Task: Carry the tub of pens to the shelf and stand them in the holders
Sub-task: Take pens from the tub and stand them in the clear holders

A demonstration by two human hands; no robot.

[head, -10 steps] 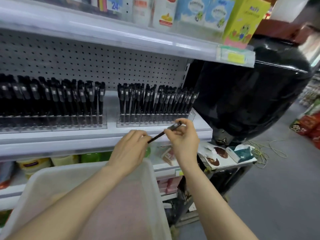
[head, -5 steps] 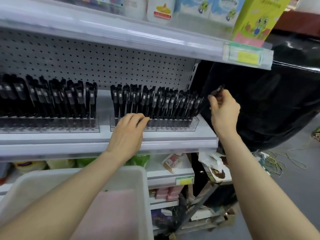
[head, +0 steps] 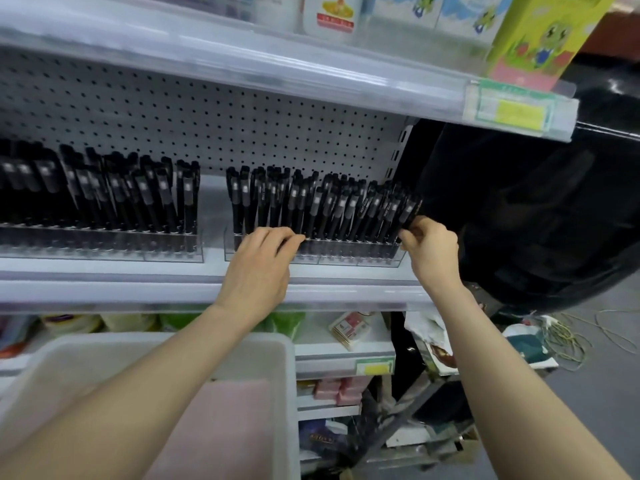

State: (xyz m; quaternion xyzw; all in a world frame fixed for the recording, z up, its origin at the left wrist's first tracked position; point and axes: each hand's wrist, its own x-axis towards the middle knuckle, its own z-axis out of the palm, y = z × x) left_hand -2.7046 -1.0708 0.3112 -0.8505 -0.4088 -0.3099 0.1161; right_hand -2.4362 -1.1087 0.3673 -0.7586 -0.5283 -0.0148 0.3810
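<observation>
Head view, left to right: white tub at 7 o'clock looks empty, left holder full, left hand loosely open steadying right holder, right hand pinching last black pen into its 3 o'clock end, stocking nearly done.

I can read no text: the yellow price tag at two o'clock, the pens' labels and the cartons' print all blur.
</observation>
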